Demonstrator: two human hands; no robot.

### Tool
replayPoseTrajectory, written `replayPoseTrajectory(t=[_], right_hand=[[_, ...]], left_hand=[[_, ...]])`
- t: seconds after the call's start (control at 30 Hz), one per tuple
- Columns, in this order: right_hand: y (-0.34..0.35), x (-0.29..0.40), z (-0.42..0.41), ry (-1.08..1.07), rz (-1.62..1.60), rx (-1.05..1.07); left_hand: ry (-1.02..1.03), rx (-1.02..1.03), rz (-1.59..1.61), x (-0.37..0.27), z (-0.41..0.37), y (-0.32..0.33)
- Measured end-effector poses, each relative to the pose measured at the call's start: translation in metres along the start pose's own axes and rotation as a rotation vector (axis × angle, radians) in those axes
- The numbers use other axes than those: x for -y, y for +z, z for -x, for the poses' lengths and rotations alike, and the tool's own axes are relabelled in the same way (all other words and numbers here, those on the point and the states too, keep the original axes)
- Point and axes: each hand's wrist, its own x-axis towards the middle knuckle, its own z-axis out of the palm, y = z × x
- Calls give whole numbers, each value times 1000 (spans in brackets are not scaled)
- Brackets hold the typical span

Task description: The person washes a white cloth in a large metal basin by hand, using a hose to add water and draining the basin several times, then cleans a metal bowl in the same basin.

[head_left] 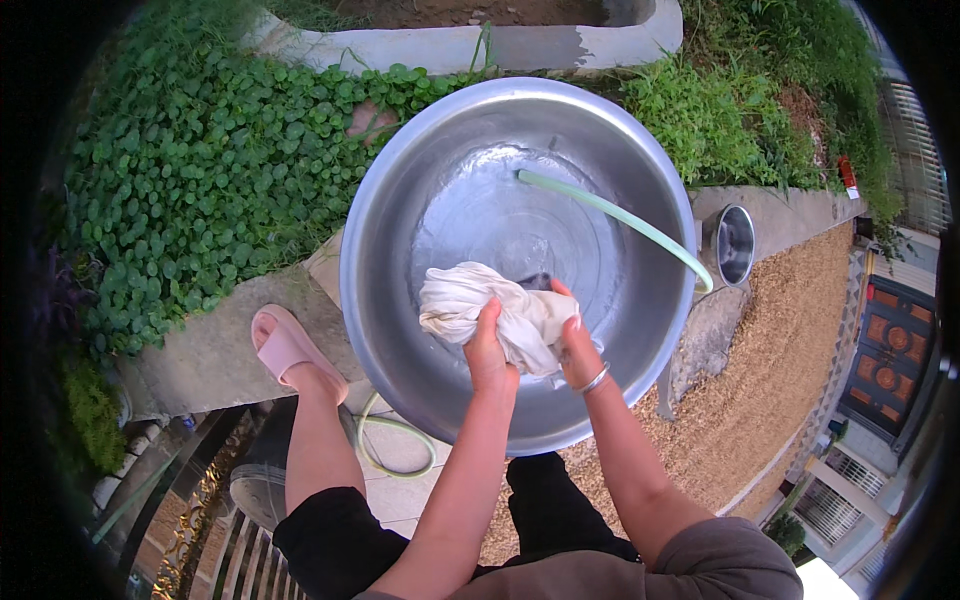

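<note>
Bunched and twisted, a wet-looking white cloth [465, 296] is held over the near half of a large metal basin [517, 90]. My left hand [491, 356] grips the middle of the bundle, thumb on top. At the cloth's right end, my right hand [577, 352] is closed around it; a silver bangle circles that wrist. Shallow water [480, 202] covers the basin's bottom. A pale green hose [622, 214] comes over the right rim, its end inside the basin. A small dark patch [536, 282] shows just beyond the cloth; I cannot tell what it is.
A small metal pot [735, 245] stands right of the basin on a concrete ledge [217, 352]. Leafy plants [225, 172] grow at the left, below a concrete planter [517, 46]. A hose loop [397, 474] lies near my pink slipper [296, 349]. Grain-like material [780, 337] covers the ground at right.
</note>
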Motion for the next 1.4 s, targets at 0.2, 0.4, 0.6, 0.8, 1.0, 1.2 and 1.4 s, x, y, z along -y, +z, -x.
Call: replayPoseTrajectory(t=[0.2, 0.4, 0.6, 0.8, 1.0, 1.2, 1.4], right_hand=[[29, -5, 4, -127, 276, -402], [29, -7, -4, -54, 206, -356], [10, -16, -8, 54, 245, -333], [-4, -24, -12, 106, 412, -332], [-22, -31, -8, 160, 183, -367], [-30, -24, -1, 178, 277, -391], [-37, -22, 13, 192, 414, -288]], left_hand=[[129, 17, -230, 11, 8, 0], [366, 21, -598, 12, 5, -5], [441, 30, -719, 20, 2, -13], [485, -7, -773, 32, -3, -23], [592, 2, -1073, 42, 5, -19], [518, 90, -962, 53, 2, -25], [153, 137, -603, 53, -4, -36]])
